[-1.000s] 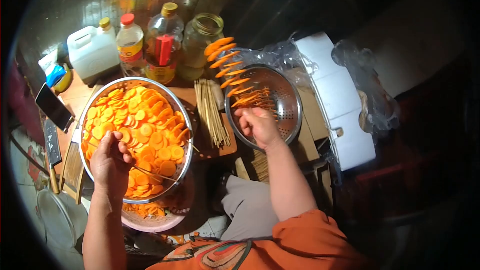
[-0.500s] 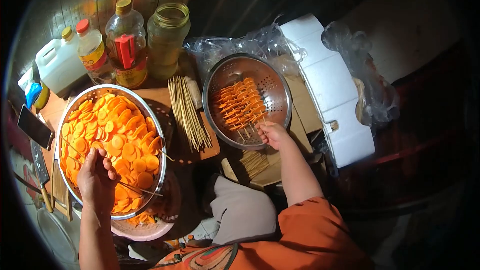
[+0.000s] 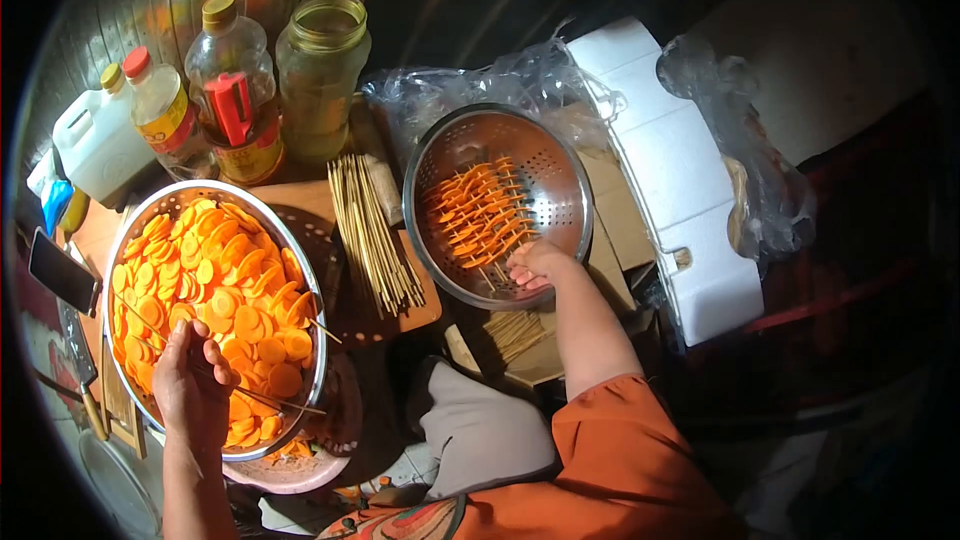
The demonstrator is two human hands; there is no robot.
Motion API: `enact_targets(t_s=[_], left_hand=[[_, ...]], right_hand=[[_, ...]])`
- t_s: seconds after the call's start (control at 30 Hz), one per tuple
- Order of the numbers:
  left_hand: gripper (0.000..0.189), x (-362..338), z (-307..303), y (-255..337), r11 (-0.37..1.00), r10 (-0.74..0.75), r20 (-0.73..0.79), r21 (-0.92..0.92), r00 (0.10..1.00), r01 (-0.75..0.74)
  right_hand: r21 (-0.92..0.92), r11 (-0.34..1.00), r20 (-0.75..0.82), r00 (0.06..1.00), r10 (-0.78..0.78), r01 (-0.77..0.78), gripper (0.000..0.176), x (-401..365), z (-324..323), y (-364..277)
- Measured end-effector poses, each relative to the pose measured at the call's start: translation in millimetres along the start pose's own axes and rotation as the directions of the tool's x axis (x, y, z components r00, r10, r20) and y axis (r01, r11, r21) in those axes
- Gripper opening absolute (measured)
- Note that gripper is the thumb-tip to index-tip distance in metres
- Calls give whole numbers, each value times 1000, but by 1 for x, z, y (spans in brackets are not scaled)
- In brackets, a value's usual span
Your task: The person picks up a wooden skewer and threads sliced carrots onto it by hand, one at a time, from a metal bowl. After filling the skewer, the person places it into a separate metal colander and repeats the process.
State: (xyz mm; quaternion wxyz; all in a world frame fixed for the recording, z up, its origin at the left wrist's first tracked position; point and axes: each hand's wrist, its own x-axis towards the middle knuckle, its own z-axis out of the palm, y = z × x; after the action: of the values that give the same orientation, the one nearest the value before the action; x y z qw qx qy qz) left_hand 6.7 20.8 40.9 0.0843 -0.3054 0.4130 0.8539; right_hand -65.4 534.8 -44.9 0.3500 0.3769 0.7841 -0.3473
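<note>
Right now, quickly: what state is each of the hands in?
Left hand: closed on thin wooden skewers.
Right hand: curled at round steel colander rim; grip cannot be told.

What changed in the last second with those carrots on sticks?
The right hand brought the carrot skewers down from the air and laid them in the colander. It now rests at their near ends, grip unclear. The left hand stayed in the big bowl of carrot slices, holding bare sticks.
</note>
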Motion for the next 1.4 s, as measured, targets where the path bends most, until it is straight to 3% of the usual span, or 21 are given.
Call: enact_targets(t_s=[0.2, 0.23, 0.27, 0.4, 0.47, 0.5, 0.57, 0.67, 0.9, 1.0, 1.1, 1.17, 1.23, 1.3, 1.37, 1.4], left_hand=[[22, 1, 1, -2, 1000, -9, -22, 0, 1000, 9], [22, 1, 0, -2, 1000, -11, -13, 1, 1000, 11], [23, 1, -1, -2, 1000, -13, -3, 3, 1000, 13], [22, 0, 2, -2, 1000, -10, 0, 19, 1000, 10], [22, 0, 2, -2, 1000, -8, -13, 9, 1000, 8], [22, 0, 2, -2, 1000, -9, -14, 9, 1000, 9], [21, 0, 3, -2, 1000, -14, -26, 11, 1000, 14], [21, 0, 1, -3, 1000, -12, 4, 8, 1000, 12], [21, -7, 4, 3, 1000, -19, 0, -15, 1000, 19], [20, -12, 3, 9, 999, -23, 34, -31, 999, 24], [18, -18, 0, 17, 998, -17, 54, -60, 998, 20], [21, -24, -3, 23, 999, 19, 87, -43, 996, -15], [21, -26, -8, 29, 997, 42, 116, -62, 992, -35], [19, -27, -14, 34, 995, 61, 98, -82, 993, -53], [19, -31, -18, 39, 995, 65, 92, -79, 994, -58], [19, -31, -21, 41, 995, 74, 90, -74, 993, -67]], right_hand=[[-227, 972, -83, 995, 50, -68, 25, 13, -9, -9], [-542, 839, -89, 996, -3, -46, 25, 11, -9, -14], [-794, 607, -76, 996, -55, -27, 25, 7, -8, -17], [-822, 568, -85, 980, -182, 35, 25, 3, -5, -12], [-890, 425, -14, 922, -387, 165, 25, 31, -8, 8], [-890, 425, -13, 922, -386, 166, 25, 46, -8, 16], [-795, 606, -234, 932, -276, -20, 28, 70, -9, 27], [-756, 647, -299, 932, -206, -99, 30, 26, 2, 1], [-670, 733, -401, 888, -226, -117, 32, -1, 6, 0], [-662, 746, -482, 805, -344, -78, 30, -36, 17, -5], [-701, 707, -393, 777, -492, 94, 26, -76, 45, -23], [-541, 704, -204, 741, -640, 459, 26, -116, 77, -42], [-442, 651, -94, 690, -718, 617, 24, -165, 116, -71], [-237, 526, -6, 540, -842, 817, 21, -180, 151, -83], [-237, 441, 35, 461, -887, 866, 20, -193, 180, -99], [-269, 444, 31, 469, -883, 855, 21, -193, 193, -104]])
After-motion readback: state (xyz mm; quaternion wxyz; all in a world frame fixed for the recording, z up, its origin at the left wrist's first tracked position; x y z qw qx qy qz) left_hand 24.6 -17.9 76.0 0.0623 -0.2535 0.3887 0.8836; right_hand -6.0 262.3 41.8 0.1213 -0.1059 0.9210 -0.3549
